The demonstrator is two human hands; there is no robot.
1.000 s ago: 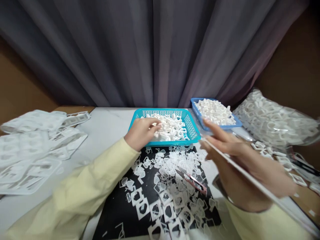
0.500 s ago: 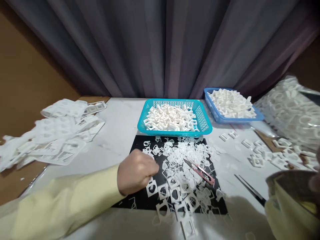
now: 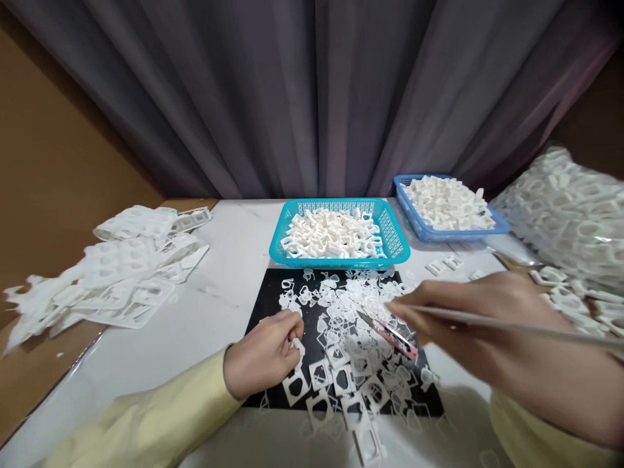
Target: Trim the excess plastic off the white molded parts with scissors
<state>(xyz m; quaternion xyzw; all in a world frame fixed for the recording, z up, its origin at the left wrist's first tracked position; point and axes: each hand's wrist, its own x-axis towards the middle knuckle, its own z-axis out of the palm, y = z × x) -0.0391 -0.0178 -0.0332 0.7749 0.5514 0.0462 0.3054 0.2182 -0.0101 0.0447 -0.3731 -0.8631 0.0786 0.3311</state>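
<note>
My left hand [image 3: 263, 356] is closed over the left side of the black mat [image 3: 256, 312], pinching a small white foam piece [image 3: 297, 351] that shows between thumb and fingers. My right hand [image 3: 502, 331] reaches in from the right with its fingers closed on a long thin pale tool [image 3: 492, 320], blurred, its kind unclear. Its fingertips hover above a heap of thin white scraps [image 3: 351, 299] on the mat. Among these scraps lies a slim pink-and-silver tool [image 3: 394, 339]. Several square white foam frames with cut-out holes [image 3: 342, 380] lie near the mat's front edge.
Behind the mat stands a turquoise basket [image 3: 397, 244] of white pieces, beside a blue basket [image 3: 429, 233] also full. At right are a clear bag of white pieces [image 3: 575, 214] and loose ones [image 3: 570, 302]. White perforated sheets [image 3: 121, 266] are piled at left, before a curtain [image 3: 273, 97].
My right hand has come in from the right edge toward the mat with the long thin tool. My left hand has turned, so the white foam piece now shows. The view has shifted slightly.
</note>
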